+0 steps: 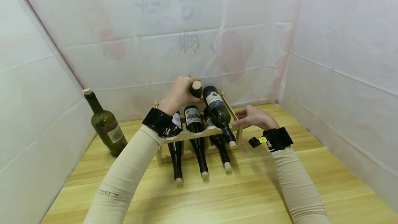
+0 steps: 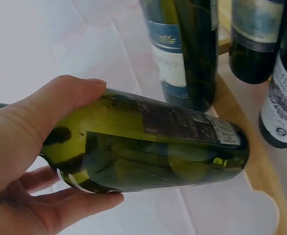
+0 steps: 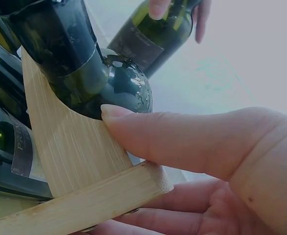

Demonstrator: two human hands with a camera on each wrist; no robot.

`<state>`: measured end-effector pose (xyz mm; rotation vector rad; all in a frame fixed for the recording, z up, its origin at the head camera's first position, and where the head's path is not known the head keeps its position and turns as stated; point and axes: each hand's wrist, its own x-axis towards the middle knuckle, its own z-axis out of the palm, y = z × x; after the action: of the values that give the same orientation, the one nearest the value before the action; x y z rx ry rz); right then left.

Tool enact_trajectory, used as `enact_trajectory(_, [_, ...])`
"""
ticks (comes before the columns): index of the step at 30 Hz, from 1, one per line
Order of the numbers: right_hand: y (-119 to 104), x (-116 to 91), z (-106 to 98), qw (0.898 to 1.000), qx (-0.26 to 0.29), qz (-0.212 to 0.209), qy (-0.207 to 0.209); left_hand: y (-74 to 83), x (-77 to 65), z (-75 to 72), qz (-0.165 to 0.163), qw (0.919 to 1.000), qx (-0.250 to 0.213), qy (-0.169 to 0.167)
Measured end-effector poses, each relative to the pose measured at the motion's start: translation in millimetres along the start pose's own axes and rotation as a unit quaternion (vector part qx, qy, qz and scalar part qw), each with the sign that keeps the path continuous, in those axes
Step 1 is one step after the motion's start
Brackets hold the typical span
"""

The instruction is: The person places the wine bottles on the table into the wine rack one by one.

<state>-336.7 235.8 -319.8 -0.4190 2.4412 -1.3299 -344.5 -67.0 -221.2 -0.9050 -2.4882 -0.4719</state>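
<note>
My left hand (image 1: pixel 180 92) grips a corked green wine bottle (image 1: pixel 196 92) round its shoulder, above the wooden wine rack (image 1: pixel 186 135). In the left wrist view the base of this bottle (image 2: pixel 182 152) points toward the rack. At the rack's right end, my right hand (image 1: pixel 254 117) holds the wooden frame, its thumb (image 3: pixel 153 132) over the front rail and fingers underneath. One wine bottle (image 1: pixel 215 103) lies neck-forward in the upper tier at the right. Below it, three more bottles lie with their corked necks out front, among them a white-labelled bottle (image 1: pixel 193 120).
Another corked wine bottle (image 1: pixel 109 130) stands upright on the wood-grain table (image 1: pixel 192 203), left of the rack. Pale sheeting (image 1: pixel 174 51) hangs behind and on both sides, close to the rack's back.
</note>
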Motion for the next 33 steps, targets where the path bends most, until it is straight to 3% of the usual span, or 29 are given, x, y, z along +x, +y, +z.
enact_trajectory(5, [3,1,-1,1.0,0.003,0.002,-0.004,3.2,-11.9,9.0,0.015,0.9993,0.017,-0.03])
enact_trajectory(13, [4,1,-2,1.0,-0.011,0.002,0.001,13.3,-26.6,24.1,0.063,0.9936,0.087,-0.036])
enact_trajectory(19, [3,2,-3,1.0,-0.023,-0.005,0.006,22.1,-36.4,34.7,0.078,0.9879,0.122,-0.056])
enact_trajectory(29, [6,4,-3,1.0,-0.006,-0.006,-0.002,23.7,-51.9,45.6,0.102,0.9858,0.116,-0.066])
enact_trajectory(33, [8,4,-2,1.0,-0.004,-0.007,-0.002,21.9,-57.6,49.1,0.113,0.9819,0.135,-0.07])
